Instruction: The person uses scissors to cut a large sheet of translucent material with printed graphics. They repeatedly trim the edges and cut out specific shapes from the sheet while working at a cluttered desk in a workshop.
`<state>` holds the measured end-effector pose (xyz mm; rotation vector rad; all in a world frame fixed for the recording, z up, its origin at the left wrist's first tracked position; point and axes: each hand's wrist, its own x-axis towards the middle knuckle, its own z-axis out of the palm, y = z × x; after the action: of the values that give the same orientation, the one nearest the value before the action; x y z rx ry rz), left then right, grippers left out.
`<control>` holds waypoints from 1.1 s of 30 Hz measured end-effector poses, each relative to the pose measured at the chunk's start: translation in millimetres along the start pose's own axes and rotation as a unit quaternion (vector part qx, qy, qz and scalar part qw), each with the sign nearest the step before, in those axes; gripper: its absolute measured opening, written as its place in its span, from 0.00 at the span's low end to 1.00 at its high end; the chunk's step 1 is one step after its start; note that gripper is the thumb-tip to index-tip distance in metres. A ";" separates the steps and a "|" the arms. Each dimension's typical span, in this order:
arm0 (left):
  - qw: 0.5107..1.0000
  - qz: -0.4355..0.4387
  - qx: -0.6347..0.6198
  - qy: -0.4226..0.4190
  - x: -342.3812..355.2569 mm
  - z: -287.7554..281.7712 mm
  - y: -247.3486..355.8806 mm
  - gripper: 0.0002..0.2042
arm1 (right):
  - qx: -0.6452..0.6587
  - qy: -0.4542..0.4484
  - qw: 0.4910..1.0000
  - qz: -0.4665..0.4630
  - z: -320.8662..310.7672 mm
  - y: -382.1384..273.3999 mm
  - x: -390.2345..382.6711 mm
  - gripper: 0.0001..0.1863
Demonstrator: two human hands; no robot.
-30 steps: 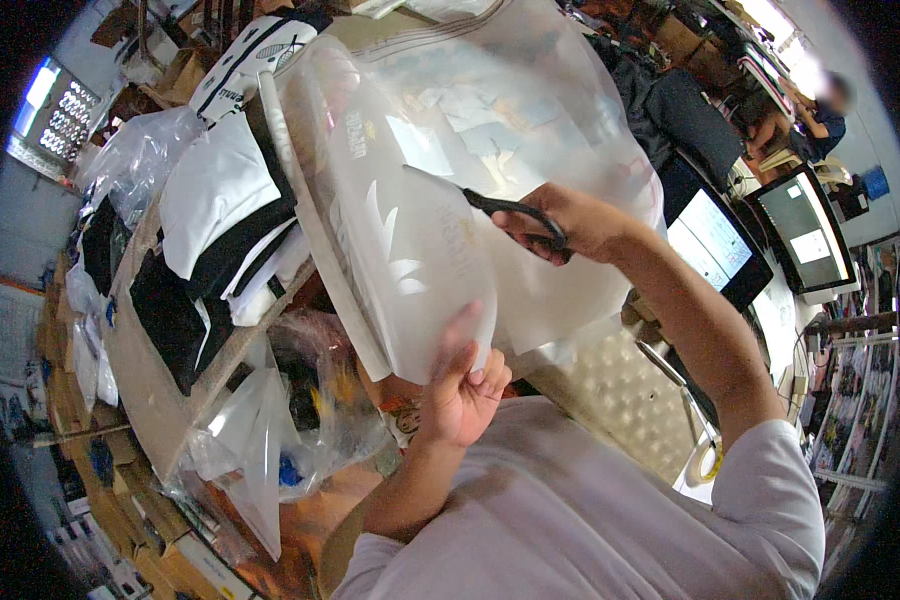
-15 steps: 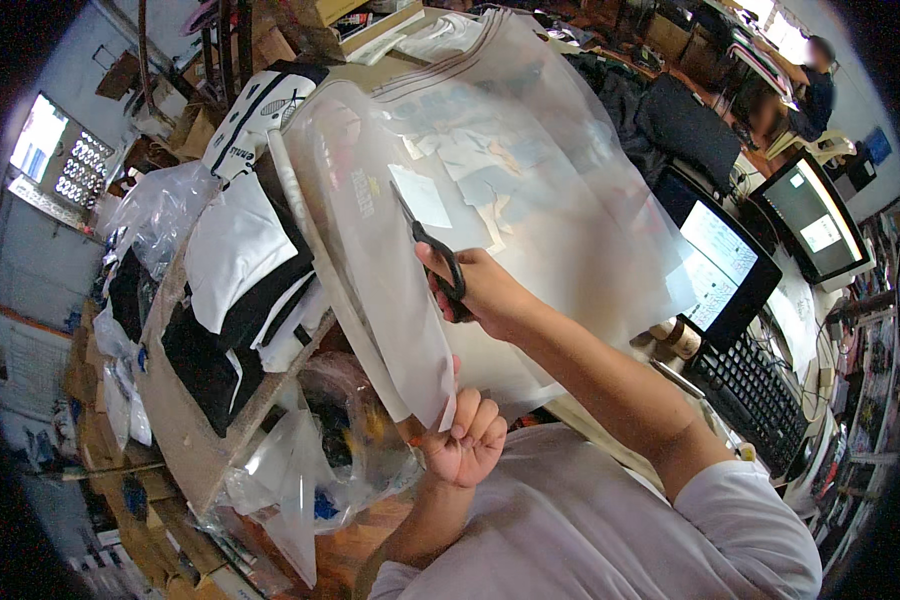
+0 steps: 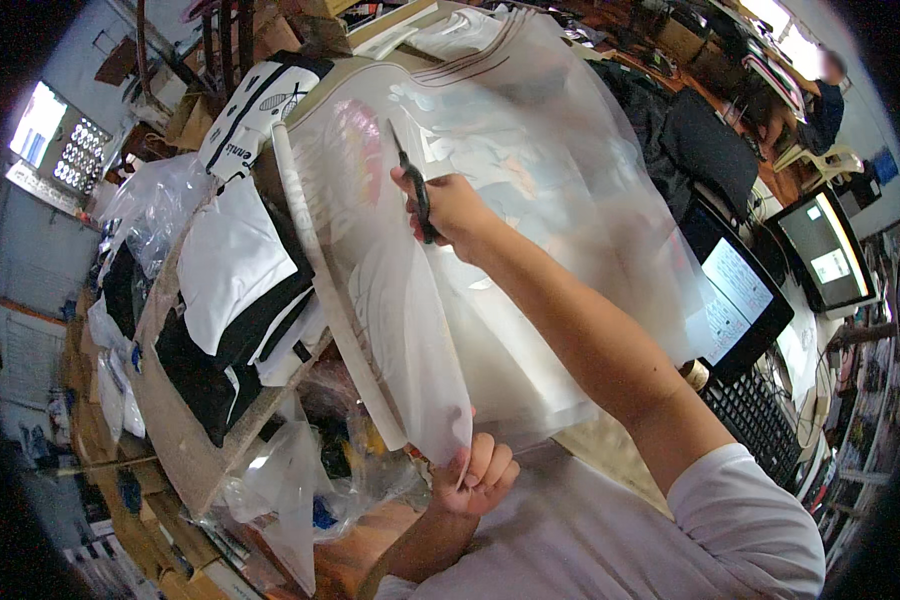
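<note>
A large translucent film sheet (image 3: pixel 570 250) lies spread over the table, with faint coloured prints on it. My right hand (image 3: pixel 457 212) is closed around black-handled scissors (image 3: pixel 417 190), whose blades point away from me along the sheet. From there a cut runs back towards me, and a strip of the film (image 3: pixel 410 350) curls free on its left. Close to my body, my left hand (image 3: pixel 477 475) pinches the near end of this strip between thumb and fingers.
Folded white and black garments (image 3: pixel 235 265) lie at the left, with clear plastic bags (image 3: pixel 155 205) beside them. At the right stand a tablet-like screen (image 3: pixel 735 285), a monitor (image 3: pixel 820 250) and a black keyboard (image 3: pixel 750 415). Another person (image 3: pixel 825 105) is far back right.
My right hand and the scissors have moved farther away along the film, and the cut is longer. My left hand, still pinching the strip, has shifted slightly right and nearer.
</note>
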<state>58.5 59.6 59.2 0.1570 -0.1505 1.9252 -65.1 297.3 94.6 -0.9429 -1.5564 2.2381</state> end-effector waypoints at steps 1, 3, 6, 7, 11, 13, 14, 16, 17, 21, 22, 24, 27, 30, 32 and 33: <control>1.000 -0.002 -0.001 -0.004 0.1 -2.9 0.5 0.21 | -0.002 -0.001 1.000 -0.002 0.1 -2.4 8.0 0.24; 1.000 -0.007 0.000 -0.014 -2.4 -8.3 1.8 0.20 | -0.027 0.020 0.999 -0.015 -0.9 -0.7 34.7 0.24; 1.000 -0.016 0.011 -0.009 -3.7 -12.5 8.7 0.21 | -0.108 0.053 0.992 -0.038 0.4 -16.8 84.4 0.24; 1.000 -0.020 0.014 -0.005 -8.0 -14.3 8.8 0.21 | -0.156 0.036 0.985 -0.057 -3.6 -28.8 99.1 0.23; 0.998 -0.048 0.035 0.014 -17.3 -21.3 15.9 0.22 | -0.196 0.068 0.974 -0.091 -4.9 -62.9 166.5 0.24; 0.997 -0.059 0.049 0.024 -18.0 -28.9 23.1 0.23 | -0.215 0.081 0.965 -0.129 -7.8 -60.8 178.0 0.24; 0.996 -0.072 0.051 0.031 -20.5 -32.5 24.1 0.23 | -0.204 0.094 0.962 -0.159 -19.1 -52.1 170.8 0.24; 0.993 -0.082 0.069 0.052 -30.4 -36.9 27.1 0.24 | -0.244 0.147 0.946 -0.152 -26.6 -43.9 128.1 0.24; 0.991 -0.090 0.083 0.057 -33.5 -40.3 27.6 0.24 | -0.196 0.125 0.958 -0.168 -37.9 -40.7 105.4 0.25; 0.977 -0.120 0.162 0.073 -43.1 -50.6 26.1 0.26 | -0.232 0.206 0.933 -0.181 -76.7 3.3 7.5 0.32; 0.969 -0.131 0.194 0.073 -40.7 -51.4 26.5 0.26 | -0.250 0.185 0.939 -0.149 -77.6 20.4 -18.8 0.32; 0.945 -0.142 0.284 0.079 -40.2 -36.7 26.4 0.23 | -0.306 0.125 0.939 -0.091 -60.3 50.7 -66.2 0.32; 0.855 -0.098 0.505 0.066 -104.3 -74.5 64.4 0.22 | -0.382 0.064 0.920 -0.062 -27.2 71.8 -109.2 0.29; 0.756 0.172 0.590 0.225 -139.4 -108.4 112.0 0.25 | -0.359 0.075 0.925 -0.097 -20.6 87.0 -111.1 0.23; 0.638 0.290 0.609 0.371 -106.3 -86.3 101.5 0.23 | -0.349 0.094 0.920 -0.151 -24.9 107.3 -98.0 0.19; 0.628 0.244 0.628 0.390 -104.3 -108.1 105.5 0.25 | -0.299 0.102 0.935 -0.163 -20.6 103.9 -98.2 0.17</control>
<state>-7.8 -53.7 -69.1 0.1792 1.9619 2.0780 37.9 218.1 31.5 -0.9277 -2.1489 1.4105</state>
